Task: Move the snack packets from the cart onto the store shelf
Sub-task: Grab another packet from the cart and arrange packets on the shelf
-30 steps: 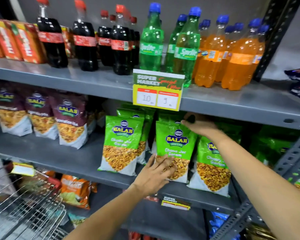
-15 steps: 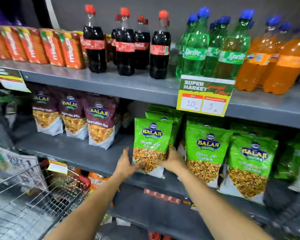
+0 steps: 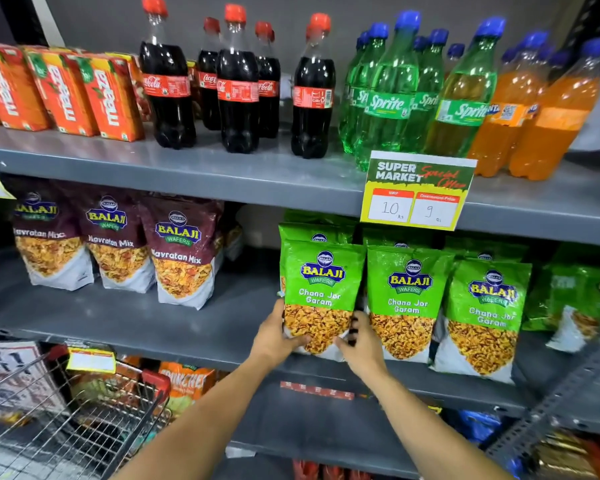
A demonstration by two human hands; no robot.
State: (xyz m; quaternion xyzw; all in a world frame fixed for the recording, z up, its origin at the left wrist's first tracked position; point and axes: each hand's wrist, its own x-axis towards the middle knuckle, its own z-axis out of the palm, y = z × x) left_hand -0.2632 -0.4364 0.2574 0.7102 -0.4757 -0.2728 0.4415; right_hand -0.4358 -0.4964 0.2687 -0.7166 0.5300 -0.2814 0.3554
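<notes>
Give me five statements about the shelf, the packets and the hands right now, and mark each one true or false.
1. Both hands are on the same green Chana Jor Garam packet. True: the left hand holds its lower left edge, the right hand its lower right.
2. That packet stands on the top shelf beside the Sprite bottles. False: it is on the middle shelf, one level below them.
3. The maroon Navratan Mix packets stand to the left of the green ones. True.
4. The price sign shows 10 and 9. True.
5. The wire cart is at the lower right. False: it is at the lower left.
</notes>
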